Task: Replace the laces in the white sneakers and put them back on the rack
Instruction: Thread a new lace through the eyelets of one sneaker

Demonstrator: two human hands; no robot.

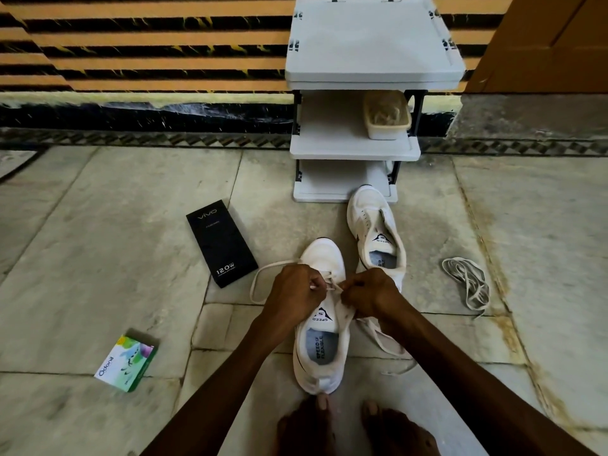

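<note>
A white sneaker (320,350) stands on the floor in front of me, toe pointing away. My left hand (289,296) pinches a white lace (260,278) at the eyelets, and the lace loops out to the left. My right hand (370,292) pinches the other end of the lace over the tongue, with more lace trailing off to the right. The second white sneaker (375,232) sits without laces just beyond, its toe near the white shoe rack (353,149). A loose bundle of lace (467,281) lies on the floor to the right.
A black phone box (221,243) lies left of the sneakers. A small green and white box (126,363) sits at the lower left. A beige tub (386,115) stands on the rack's middle shelf. My bare feet (355,426) touch the near sneaker's heel.
</note>
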